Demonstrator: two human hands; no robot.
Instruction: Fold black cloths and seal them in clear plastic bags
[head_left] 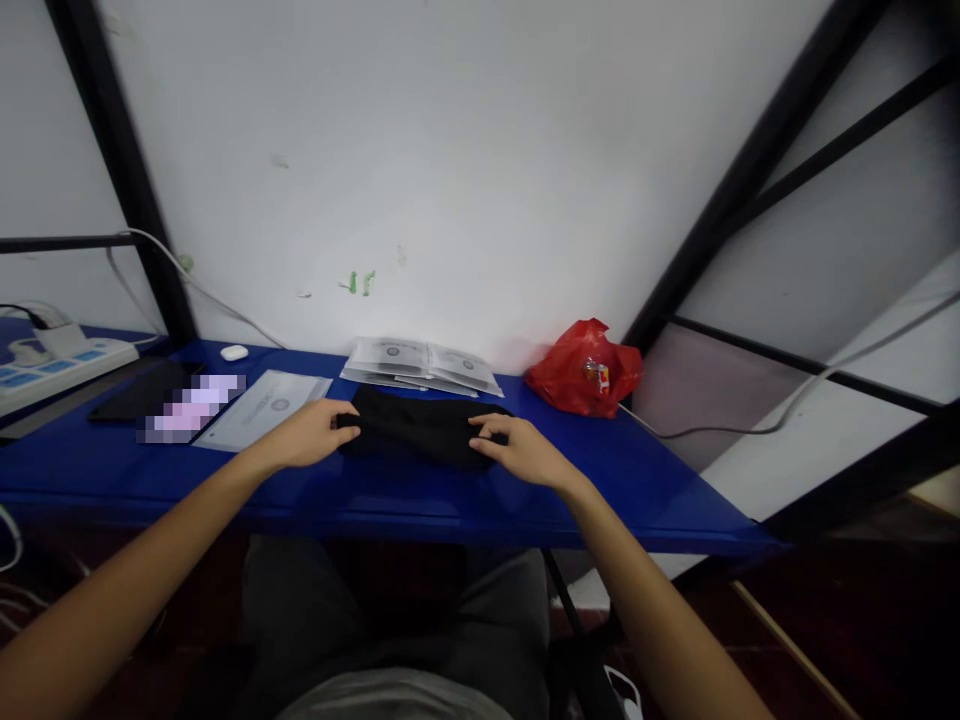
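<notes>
The white wall (480, 150) is evenly and softly lit from above, while everything below the blue desk (420, 500) is lost in deep shadow. A faint sheen is picked up along the desk's front edge, the black cloth (420, 428) is rendered as a near-featureless dark mass, and a patch to the left (191, 405) is blanked out by pixelation. Strong wide-angle distortion is seen at the edges, where the black frame bars (757, 170) are splayed outward, the forearms are stretched toward the lower corners, and fine detail is softened throughout.
</notes>
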